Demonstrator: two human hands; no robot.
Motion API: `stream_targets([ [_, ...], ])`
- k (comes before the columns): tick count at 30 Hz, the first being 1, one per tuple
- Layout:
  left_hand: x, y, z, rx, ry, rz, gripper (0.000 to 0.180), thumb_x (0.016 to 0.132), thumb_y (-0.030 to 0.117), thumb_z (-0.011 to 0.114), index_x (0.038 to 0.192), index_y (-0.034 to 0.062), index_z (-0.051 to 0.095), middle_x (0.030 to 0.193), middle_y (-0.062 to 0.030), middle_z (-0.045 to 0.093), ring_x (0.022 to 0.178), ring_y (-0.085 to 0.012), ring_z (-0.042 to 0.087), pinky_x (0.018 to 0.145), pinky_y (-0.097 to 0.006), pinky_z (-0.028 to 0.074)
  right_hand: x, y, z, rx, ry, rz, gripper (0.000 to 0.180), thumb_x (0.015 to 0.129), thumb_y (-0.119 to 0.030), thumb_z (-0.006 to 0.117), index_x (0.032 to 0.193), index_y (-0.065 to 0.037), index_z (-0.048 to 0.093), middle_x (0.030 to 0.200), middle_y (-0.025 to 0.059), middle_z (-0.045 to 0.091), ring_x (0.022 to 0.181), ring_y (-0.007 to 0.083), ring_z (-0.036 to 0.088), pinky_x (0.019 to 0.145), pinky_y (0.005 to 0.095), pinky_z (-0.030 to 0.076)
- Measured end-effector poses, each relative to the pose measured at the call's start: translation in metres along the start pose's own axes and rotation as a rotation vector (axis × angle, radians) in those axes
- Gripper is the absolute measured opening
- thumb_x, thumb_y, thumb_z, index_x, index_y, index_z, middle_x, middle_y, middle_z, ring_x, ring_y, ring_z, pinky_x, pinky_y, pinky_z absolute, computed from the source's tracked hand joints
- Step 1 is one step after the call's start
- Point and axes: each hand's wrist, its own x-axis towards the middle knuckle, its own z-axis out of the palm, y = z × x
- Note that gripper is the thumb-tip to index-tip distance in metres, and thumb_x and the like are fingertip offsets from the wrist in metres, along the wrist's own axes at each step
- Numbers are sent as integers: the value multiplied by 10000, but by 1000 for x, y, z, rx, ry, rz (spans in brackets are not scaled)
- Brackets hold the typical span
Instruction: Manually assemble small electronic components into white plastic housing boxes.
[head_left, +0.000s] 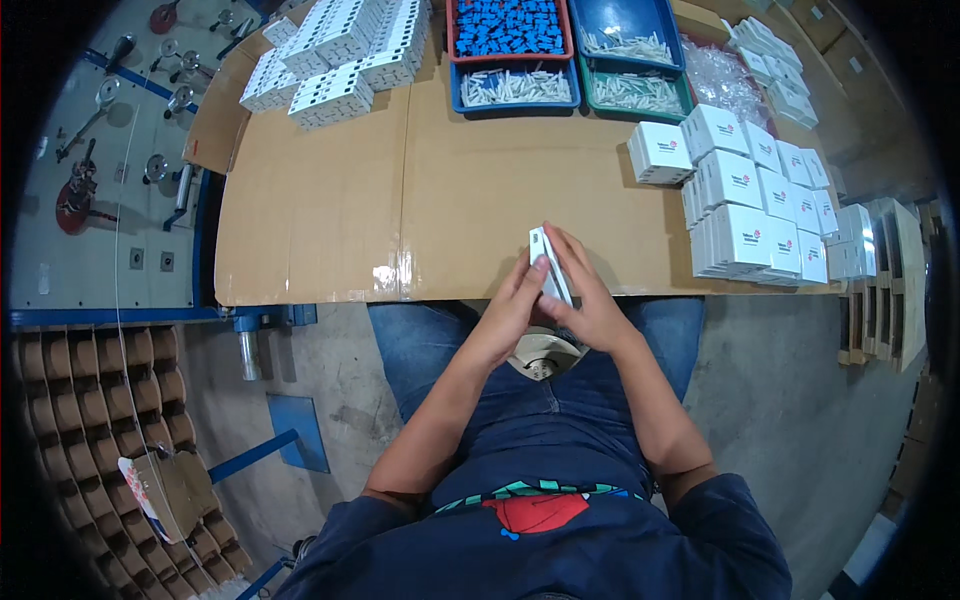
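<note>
Between my two hands, just over the table's front edge, is a thin white rectangular piece point(541, 246) seen nearly edge-on, tilted upright. My left hand point(508, 318) grips its left side with the thumb laid along it. On the other side my right hand point(590, 300) has its fingers against the piece, the index finger reaching to its top. The palms cover much of it, so its exact kind is hard to tell. Below the hands, a cream-coloured rounded object point(546, 358) shows at my lap, partly hidden.
Cardboard point(480, 190) covers the table. White blocks with dark slots point(335, 95) are stacked far left. Bins hold blue parts point(508, 28) and white plugs point(515, 88). White boxes point(728, 178) stand in stacks at right, near clear plastic bags point(722, 82). A metal machine table point(95, 230) adjoins the left.
</note>
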Motion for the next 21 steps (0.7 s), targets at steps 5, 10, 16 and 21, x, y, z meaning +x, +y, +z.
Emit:
stream_targets([
  [5,1,-1,-2,13,74,-157,846,1022,760,240,1459,72,468,1134,-124,673,976,-214,711,832,-364,613,-1,-13,-9,-23,-102,-63,1013,784,-474,847,1589,-61,390,1593,168,391,1469,358,420,1196,449,359],
  [10,-2,6,5,-139,63,-123,866,1014,773,220,1505,96,443,1267,-129,642,1122,-217,672,949,-378,565,-3,-11,-7,-79,-103,-100,954,769,-450,860,1545,-59,467,1525,168,467,1388,372,498,1161,468,401],
  [16,-7,-1,19,-221,91,-90,699,1064,656,352,1480,102,443,1297,-77,603,1182,-193,617,1010,-369,518,2,2,-5,-144,45,-288,799,860,-484,780,1460,-13,543,1444,220,524,1270,403,576,1068,461,485],
  [21,-9,-12,32,-282,88,-12,649,1075,626,372,1440,100,476,1264,-74,607,1165,-177,610,999,-352,507,1,5,-8,-177,96,-402,841,988,-629,551,1394,108,543,1345,304,585,1238,433,602,1039,472,494],
])
